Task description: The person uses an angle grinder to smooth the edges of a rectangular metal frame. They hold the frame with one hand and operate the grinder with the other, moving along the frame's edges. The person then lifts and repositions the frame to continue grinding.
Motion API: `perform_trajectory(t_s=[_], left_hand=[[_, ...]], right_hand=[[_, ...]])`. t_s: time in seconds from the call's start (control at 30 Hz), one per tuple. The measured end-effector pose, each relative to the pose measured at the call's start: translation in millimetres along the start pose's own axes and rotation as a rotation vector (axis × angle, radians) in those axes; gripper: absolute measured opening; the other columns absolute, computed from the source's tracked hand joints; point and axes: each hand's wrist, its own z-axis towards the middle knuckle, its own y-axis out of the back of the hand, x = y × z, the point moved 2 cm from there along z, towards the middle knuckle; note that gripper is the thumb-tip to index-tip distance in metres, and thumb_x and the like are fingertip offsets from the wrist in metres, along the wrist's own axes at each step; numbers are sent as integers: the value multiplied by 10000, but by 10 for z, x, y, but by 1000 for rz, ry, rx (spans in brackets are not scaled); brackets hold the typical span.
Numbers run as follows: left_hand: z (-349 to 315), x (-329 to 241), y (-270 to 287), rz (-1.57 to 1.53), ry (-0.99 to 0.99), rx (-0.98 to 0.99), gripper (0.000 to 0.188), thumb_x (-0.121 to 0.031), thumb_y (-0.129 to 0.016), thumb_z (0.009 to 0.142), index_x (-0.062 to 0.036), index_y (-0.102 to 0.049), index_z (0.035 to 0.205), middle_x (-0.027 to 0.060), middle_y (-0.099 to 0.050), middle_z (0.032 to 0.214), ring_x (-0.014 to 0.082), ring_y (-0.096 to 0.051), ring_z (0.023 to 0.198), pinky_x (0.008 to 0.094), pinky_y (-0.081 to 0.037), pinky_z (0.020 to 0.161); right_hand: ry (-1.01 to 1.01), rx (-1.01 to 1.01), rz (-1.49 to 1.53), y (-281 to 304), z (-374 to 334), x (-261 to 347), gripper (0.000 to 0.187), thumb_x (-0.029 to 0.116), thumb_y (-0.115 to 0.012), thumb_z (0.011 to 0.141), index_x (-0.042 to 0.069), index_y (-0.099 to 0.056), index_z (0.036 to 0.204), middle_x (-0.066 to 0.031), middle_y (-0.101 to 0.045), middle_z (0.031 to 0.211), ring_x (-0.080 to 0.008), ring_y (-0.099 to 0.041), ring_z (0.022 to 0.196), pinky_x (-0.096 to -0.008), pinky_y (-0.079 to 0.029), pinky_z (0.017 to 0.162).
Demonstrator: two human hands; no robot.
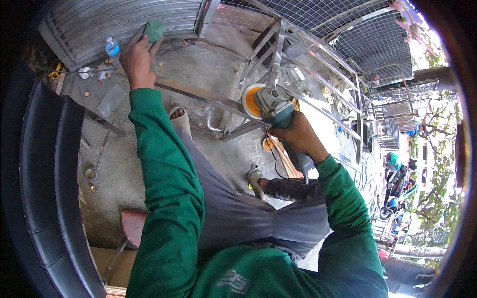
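Observation:
My left hand point(136, 62) is stretched out to the far left, its fingers closed round a green lump point(154, 31) that looks like polishing compound. In my right hand point(299, 133) is an angle grinder point(276, 107), gripped by its body. A white and orange disc point(252, 101) sits on the grinder's head. Below and beside that disc runs a square metal tube point(198, 96), part of a shiny metal frame; whether the two touch, I cannot tell. A dark cord point(275, 160) hangs down from beside the grinder.
More frame bars point(325, 107) rise on the right. A water bottle point(112, 47), a clear plastic sheet point(112, 101) and small scraps lie on the concrete floor. Black padded upholstery point(47, 184) stands close on my left. A ribbed metal shutter point(131, 19) closes off the far left.

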Motion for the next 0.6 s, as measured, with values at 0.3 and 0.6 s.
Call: perform_trajectory(t_s=[0.3, 0.6], left_hand=[[-59, -67, 42, 95, 56, 9, 396, 2, -490, 1038, 92, -536, 1421, 236, -597, 1387, 379, -679, 1166, 415, -603, 1009], [-85, 32, 20, 39, 3, 20, 346, 36, -530, 1011, 132, -583, 1339, 262, -607, 1318, 373, -675, 1144, 450, -652, 954]], right_hand=[[-275, -111, 542, -98, -274, -190, 420, 241, -866, 790, -73, -702, 1013, -118, -725, 875, -199, -680, 754, -365, -559, 711], [-142, 4, 1493, -162, -582, -460, 639, 253, -837, 823, -43, -556, 1315, -155, -694, 1062, -284, -710, 979, -414, -599, 865]])
